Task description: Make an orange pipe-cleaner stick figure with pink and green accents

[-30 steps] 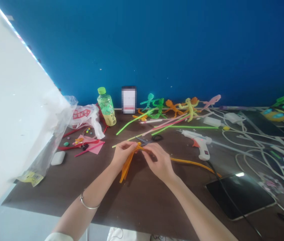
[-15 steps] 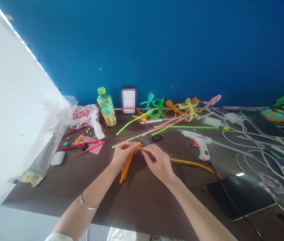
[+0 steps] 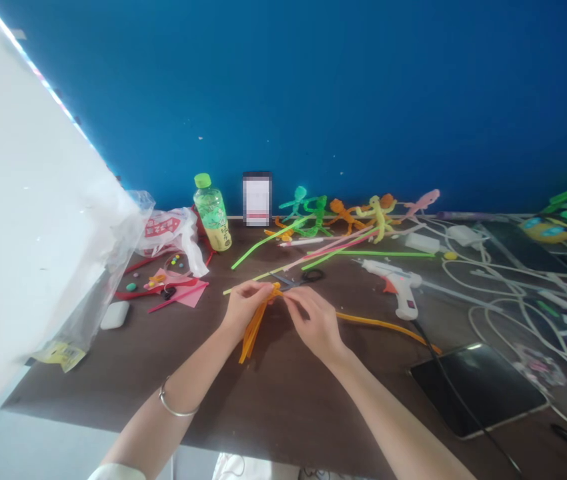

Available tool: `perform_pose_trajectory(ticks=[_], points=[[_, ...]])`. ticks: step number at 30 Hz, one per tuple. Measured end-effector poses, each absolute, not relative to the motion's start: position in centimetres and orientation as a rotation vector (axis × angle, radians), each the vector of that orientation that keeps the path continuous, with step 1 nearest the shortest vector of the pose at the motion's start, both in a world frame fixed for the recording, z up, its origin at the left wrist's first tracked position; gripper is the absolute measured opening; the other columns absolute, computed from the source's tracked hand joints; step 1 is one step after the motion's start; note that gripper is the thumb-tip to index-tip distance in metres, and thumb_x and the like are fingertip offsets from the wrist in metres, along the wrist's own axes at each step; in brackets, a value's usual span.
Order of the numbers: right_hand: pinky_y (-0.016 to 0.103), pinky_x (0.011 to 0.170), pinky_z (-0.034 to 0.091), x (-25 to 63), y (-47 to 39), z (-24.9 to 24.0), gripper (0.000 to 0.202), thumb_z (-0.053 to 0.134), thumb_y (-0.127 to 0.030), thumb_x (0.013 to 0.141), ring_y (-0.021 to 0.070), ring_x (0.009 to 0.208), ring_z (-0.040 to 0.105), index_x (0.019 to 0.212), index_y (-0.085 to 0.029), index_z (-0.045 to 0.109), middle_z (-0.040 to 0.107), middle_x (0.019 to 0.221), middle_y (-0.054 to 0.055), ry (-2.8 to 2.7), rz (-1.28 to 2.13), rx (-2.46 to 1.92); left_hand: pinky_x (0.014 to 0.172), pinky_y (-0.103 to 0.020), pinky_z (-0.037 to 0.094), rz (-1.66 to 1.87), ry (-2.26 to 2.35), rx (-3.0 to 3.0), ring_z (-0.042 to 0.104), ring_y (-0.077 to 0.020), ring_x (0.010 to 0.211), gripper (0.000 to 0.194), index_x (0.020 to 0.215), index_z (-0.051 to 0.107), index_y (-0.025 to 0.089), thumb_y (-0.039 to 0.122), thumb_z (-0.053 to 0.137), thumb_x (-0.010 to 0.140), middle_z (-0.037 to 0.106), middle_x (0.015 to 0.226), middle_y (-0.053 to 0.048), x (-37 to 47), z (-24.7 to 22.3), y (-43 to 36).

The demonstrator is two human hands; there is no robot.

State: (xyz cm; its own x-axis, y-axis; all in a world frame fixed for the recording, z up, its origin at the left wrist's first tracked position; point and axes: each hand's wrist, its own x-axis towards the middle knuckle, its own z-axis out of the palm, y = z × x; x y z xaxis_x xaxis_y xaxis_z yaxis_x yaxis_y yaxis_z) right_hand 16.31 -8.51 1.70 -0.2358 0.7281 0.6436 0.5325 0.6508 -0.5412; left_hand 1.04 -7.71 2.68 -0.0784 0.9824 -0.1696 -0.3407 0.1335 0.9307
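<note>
Several orange pipe cleaners are bunched together, twisted at the top, with their loose ends hanging toward me. My left hand pinches the twisted top between thumb and fingers. On the other side, my right hand has its thumb and fingertips closed at the same orange twist. Right behind my fingers lie scissors with dark handles, their blades partly hidden. A single orange pipe cleaner stretches over the table to the right of my right hand.
Pipe-cleaner figures line the blue wall, with green and pink stems before them. A glue gun and a black tablet lie to the right among cables. To the left are a bottle, plastic bags and a white case.
Both hands keep their hold on the orange bunch, almost unmoved. The view has shifted very slightly.
</note>
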Motion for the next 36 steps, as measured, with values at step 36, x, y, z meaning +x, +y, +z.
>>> perform_pose_trajectory(ticks=[36], points=[[0.028, 0.064, 0.052, 15.7, -9.0, 2.4, 0.01, 0.052, -0.022, 0.08, 0.0154, 0.07, 0.06, 0.079, -0.02, 0.062, 0.062, 0.077, 0.004, -1.654, 0.677, -0.998, 0.053, -0.025, 0.049, 1.32, 1.037, 0.84, 0.058, -0.0108, 0.049, 0.023, 0.062, 0.066, 0.014, 0.033, 0.076, 0.054, 0.068, 0.062, -0.004, 1.5, 2.5, -8.0]])
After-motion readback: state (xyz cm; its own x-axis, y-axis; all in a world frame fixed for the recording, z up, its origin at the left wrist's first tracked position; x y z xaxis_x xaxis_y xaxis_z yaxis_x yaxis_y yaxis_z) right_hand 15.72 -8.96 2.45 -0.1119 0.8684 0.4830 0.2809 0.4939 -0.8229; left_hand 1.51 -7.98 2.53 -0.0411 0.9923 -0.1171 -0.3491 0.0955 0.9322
